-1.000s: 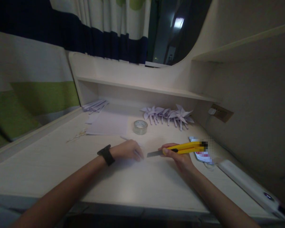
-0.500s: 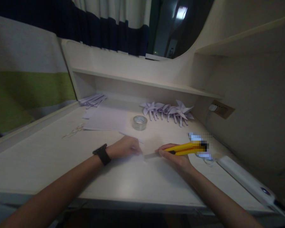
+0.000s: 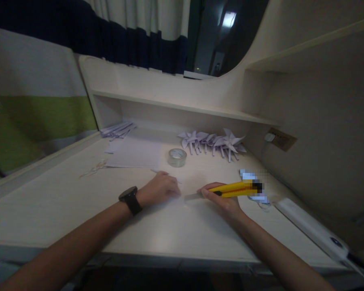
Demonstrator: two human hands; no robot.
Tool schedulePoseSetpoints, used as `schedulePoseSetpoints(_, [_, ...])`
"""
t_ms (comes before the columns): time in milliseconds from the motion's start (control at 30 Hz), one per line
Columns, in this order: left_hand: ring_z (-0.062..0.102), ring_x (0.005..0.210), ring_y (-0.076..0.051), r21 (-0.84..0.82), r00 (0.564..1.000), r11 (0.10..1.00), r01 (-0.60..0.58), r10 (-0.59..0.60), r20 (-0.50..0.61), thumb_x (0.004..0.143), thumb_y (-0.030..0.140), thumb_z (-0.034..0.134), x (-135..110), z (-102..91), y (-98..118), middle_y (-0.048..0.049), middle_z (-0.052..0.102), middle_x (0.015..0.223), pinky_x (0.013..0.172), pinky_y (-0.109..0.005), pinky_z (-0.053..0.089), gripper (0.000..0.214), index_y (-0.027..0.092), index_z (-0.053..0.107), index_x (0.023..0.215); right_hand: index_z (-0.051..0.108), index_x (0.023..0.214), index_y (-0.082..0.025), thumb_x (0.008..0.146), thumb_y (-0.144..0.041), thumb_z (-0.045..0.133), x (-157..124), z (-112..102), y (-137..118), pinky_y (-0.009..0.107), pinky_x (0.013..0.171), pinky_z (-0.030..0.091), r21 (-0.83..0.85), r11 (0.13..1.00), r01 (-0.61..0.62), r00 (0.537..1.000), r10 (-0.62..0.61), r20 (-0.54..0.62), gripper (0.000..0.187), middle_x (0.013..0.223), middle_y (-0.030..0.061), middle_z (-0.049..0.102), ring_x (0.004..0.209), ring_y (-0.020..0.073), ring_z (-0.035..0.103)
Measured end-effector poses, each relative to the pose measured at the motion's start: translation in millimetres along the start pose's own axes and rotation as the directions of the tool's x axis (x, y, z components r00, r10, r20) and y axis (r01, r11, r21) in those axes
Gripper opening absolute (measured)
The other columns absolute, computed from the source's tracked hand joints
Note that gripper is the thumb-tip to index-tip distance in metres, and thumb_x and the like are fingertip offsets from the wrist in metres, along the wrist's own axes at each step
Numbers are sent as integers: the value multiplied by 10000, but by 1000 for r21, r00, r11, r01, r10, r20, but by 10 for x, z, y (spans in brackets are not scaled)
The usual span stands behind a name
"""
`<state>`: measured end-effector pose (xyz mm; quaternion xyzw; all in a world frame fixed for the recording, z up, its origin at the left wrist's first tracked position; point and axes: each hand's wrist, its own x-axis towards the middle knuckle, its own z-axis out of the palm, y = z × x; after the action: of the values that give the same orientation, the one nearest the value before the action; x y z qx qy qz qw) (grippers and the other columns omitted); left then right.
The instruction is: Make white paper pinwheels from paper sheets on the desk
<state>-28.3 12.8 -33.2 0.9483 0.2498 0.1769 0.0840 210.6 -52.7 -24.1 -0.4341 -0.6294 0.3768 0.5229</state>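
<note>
My right hand [image 3: 226, 204] is wrapped round a yellow utility knife [image 3: 235, 188], its long blade out and pointing left, low over the desk. Just left of the blade tip, my left hand [image 3: 162, 188] rests on the desk with its fingers curled together; what they pinch, if anything, is hidden. Behind its knuckles a thin white paper stick [image 3: 154, 171] shows, partly covered by the hand. A dark watch sits on the left wrist. Beyond the hands stands a roll of clear tape [image 3: 177, 157].
Several paper pinwheels [image 3: 214, 141] lie at the back right. White paper sheets [image 3: 136, 151], a pile of paper strips [image 3: 118, 130] and tangled string [image 3: 94, 167] are at the left. A blurred-out object [image 3: 248, 176] and a white power strip [image 3: 309, 226] lie on the right. A shelf runs behind.
My left fingers have curled in a little more near the blade tip. My right hand keeps its hold on the utility knife with hardly any motion; the view has shifted slightly.
</note>
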Motion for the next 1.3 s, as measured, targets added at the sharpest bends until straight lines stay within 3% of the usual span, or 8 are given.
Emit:
schedulePoseSetpoints(200, [594,789,-145,-19,1000,1000,-7,7,-7,884,265,557,-10,14,-33,3,671,804,792,-309,314,157,252,710,848,721,765,-179,695,-378,739,-11,2,46,288,669,530,-79,997,2,1000,-1,10,212,792,70,720,728,202,656])
schedulePoseSetpoints(867, [600,770,-137,-55,999,998,-36,35,-20,895,266,551,5,33,-60,13,675,800,771,-308,338,164,263,710,853,737,809,-201,729,-344,721,7,-38,13,293,699,546,-67,996,56,990,-46,135,165,836,63,732,762,201,670])
schedulePoseSetpoints(1300, [595,778,-139,-41,1000,999,-11,10,-10,896,275,548,4,-5,-9,1,676,797,769,-302,341,177,257,718,852,737,808,-197,739,-348,713,-1,-35,-23,295,706,556,-98,993,61,989,-47,143,167,837,66,734,766,205,677])
